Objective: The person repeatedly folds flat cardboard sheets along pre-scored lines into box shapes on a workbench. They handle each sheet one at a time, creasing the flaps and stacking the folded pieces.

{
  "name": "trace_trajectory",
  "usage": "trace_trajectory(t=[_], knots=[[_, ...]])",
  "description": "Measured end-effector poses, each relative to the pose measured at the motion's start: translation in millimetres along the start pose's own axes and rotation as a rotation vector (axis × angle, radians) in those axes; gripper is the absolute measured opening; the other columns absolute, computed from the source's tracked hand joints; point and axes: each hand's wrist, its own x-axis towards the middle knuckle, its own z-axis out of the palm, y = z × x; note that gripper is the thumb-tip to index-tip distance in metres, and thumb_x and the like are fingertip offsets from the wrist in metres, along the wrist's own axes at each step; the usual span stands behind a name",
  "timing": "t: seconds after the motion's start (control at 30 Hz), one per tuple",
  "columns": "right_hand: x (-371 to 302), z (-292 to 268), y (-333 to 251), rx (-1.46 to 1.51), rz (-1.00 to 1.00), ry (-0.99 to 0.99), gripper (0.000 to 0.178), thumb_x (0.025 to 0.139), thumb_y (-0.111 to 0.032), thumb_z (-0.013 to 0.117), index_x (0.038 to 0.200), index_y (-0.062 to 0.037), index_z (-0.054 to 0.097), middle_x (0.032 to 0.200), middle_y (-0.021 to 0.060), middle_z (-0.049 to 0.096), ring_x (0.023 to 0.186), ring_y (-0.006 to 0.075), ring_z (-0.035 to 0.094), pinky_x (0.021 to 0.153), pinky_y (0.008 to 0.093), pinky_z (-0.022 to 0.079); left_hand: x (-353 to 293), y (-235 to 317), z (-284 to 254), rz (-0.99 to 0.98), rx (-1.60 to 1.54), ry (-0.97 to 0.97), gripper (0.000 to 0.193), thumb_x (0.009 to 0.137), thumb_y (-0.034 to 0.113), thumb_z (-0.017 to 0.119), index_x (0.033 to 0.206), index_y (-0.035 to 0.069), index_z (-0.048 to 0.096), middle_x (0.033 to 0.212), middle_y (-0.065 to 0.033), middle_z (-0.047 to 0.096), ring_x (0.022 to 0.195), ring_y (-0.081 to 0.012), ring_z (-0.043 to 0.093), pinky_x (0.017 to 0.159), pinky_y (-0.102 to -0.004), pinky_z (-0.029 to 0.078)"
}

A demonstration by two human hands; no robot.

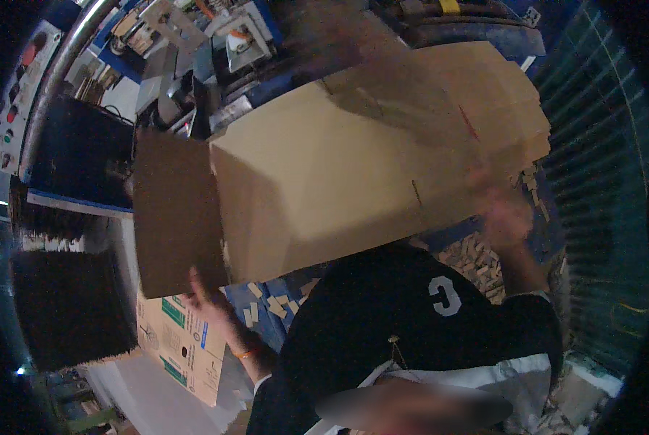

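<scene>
A large, plain brown flattened cardboard carton spans the middle of the head view, slanting up to the right. Several slits cut into it, and its left end flap bends along a crease. At that flap's lower corner is my left hand, an orange band on its wrist, its thumb lying over the cardboard and the other fingers partly hidden. My right hand, smeared by motion, closes on the carton's near edge toward the right. What lies directly behind the cardboard is hidden.
Below the left flap lies a printed cardboard piece on a pale surface. Small wooden blocks are scattered on blue beneath the carton. A control panel and metal pipe stand at left, machinery behind, a green ribbed curtain at right.
</scene>
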Motion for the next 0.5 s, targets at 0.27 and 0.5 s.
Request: trace_trajectory(t=[0.27,0.5], knots=[[-1.6,52.6,-14.5,0.108,-0.414,-0.533,0.033,0.08,-0.014,0.062,0.114,-0.0111,0.062,0.125,0.0052,0.058,0.118,0.0239,0.054,0.1,0.0429,0.04,-43.6,22.4,74.2,0.844,0.915,-0.902,0.051,0.085,0.002,0.049,0.135,0.013,0.047,0.146,-0.0133,0.036,0.135,-0.0297,0.034,0.109,-0.0483,0.028],[1.5,56.7,-1.1,0.031,-0.523,-0.561,0.042,0.076,-0.019,0.062,0.118,-0.0116,0.059,0.128,0.0075,0.054,0.121,0.023,0.05,0.1,0.0405,0.04,-41.2,28.1,78.2,0.906,1.019,-0.933,0.055,0.082,0.006,0.05,0.135,0.015,0.046,0.144,-0.0138,0.038,0.134,-0.0298,0.036,0.108,-0.0487,0.029]])
